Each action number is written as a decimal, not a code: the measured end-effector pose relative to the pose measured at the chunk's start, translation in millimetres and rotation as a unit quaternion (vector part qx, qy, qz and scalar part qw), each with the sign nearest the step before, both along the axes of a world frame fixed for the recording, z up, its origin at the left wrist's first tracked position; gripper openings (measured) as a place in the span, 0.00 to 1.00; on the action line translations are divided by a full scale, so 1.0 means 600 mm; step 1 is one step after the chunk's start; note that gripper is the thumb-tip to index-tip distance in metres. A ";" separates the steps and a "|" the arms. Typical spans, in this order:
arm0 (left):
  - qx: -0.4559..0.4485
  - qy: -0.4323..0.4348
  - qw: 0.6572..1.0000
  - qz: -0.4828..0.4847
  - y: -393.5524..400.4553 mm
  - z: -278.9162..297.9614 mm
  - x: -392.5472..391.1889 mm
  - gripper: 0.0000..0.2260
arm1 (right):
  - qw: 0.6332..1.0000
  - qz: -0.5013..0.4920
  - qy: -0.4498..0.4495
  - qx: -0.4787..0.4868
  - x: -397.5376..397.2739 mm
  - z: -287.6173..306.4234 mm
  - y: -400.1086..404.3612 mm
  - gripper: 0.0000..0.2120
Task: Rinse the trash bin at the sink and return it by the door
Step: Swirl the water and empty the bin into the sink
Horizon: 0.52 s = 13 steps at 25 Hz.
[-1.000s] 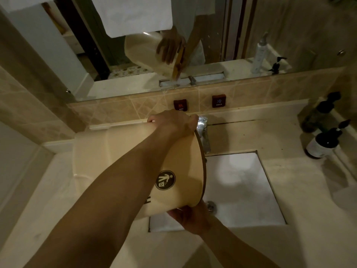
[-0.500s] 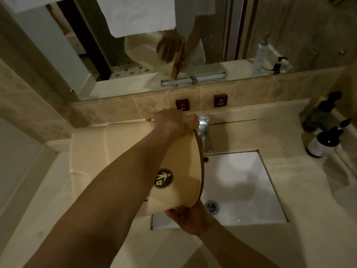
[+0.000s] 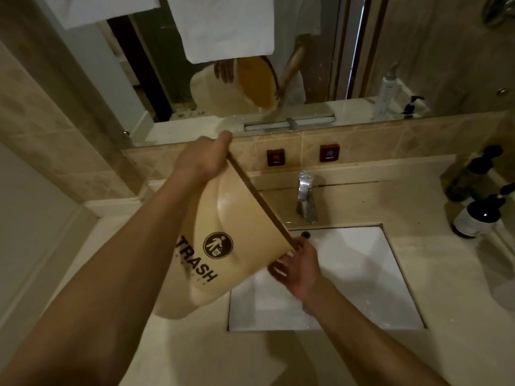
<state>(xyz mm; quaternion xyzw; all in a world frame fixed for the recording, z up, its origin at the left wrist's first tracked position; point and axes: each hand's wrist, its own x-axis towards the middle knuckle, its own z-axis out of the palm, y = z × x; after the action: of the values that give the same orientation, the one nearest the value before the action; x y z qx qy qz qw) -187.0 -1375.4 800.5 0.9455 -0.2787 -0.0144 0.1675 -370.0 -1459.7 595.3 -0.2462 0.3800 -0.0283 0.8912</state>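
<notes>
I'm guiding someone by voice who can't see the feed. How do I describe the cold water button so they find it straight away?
Start at the white sink and go up past the metal tap to the tiled strip under the mirror. Two small dark red square buttons sit there side by side. The cold button is the right one, with a blue mark and the word COLD; the hot button has a red mark.

Smooth beige plastic trash bin (image 3: 223, 232), shiny metal faucet (image 3: 306, 199), glossy white sink (image 3: 362, 274), polished stone counter (image 3: 446, 274)

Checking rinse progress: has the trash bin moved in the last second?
Yes. The trash bin has lifted and tipped, its upper rim now above the faucet, mouth angled toward the sink.
</notes>
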 end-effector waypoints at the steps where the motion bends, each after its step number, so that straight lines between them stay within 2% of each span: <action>1: -0.057 0.021 0.998 0.014 0.031 0.005 0.007 0.13 | 1.000 0.009 -0.018 -0.010 0.009 0.016 -0.007 0.18; 2: -0.135 0.059 0.988 0.036 0.063 0.005 0.011 0.16 | 0.999 0.021 -0.042 -0.023 0.020 0.037 -0.012 0.22; 4: -0.280 0.138 0.946 0.088 0.117 -0.006 0.005 0.18 | 0.994 0.049 -0.073 -0.068 0.036 0.077 -0.022 0.32; 7: -0.420 0.252 0.863 0.128 0.178 -0.044 -0.019 0.13 | 0.983 0.065 -0.069 -0.155 0.047 0.120 -0.020 0.31; 9: -0.458 0.290 0.828 0.143 0.198 -0.068 -0.036 0.06 | 0.976 0.052 -0.069 -0.201 0.047 0.137 -0.019 0.27; 13: -0.468 0.294 0.816 0.171 0.204 -0.109 -0.072 0.03 | 0.964 0.033 -0.048 -0.259 0.028 0.162 -0.030 0.29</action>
<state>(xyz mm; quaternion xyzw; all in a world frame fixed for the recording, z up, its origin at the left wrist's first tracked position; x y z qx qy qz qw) -230.3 -1253.3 735.4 0.7366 -0.0233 -0.1306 0.6632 -353.1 -1477.7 692.2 -0.4798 0.3080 -0.1081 0.8144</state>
